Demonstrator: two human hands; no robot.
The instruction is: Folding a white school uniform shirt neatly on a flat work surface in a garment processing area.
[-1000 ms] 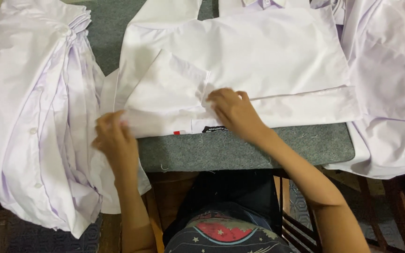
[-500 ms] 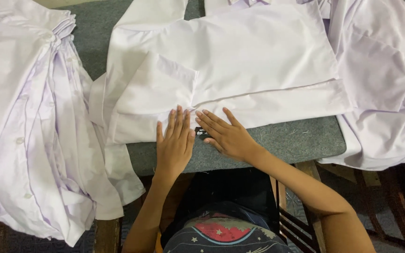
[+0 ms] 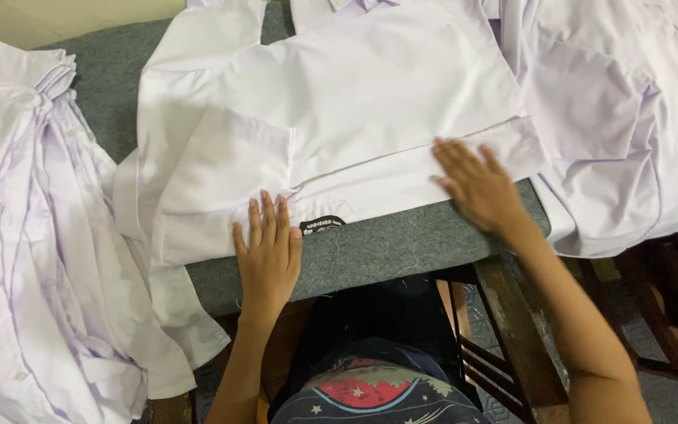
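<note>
The white shirt (image 3: 355, 110) is lying flat on the grey counter (image 3: 402, 243), hem running left to right along the near edge, with the left hand (image 3: 268, 255) and right hand (image 3: 476, 188) pressing open-palmed, gripping nothing.

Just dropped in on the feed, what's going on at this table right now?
A person is pressing both hands flat on a white shirt spread over a grey padded table. The left hand rests on the shirt's lower edge beside a small black label; the right hand lies flat on the hem further along. A heap of white shirts hangs off the table's left side, and more white garments are piled on the right.
</note>
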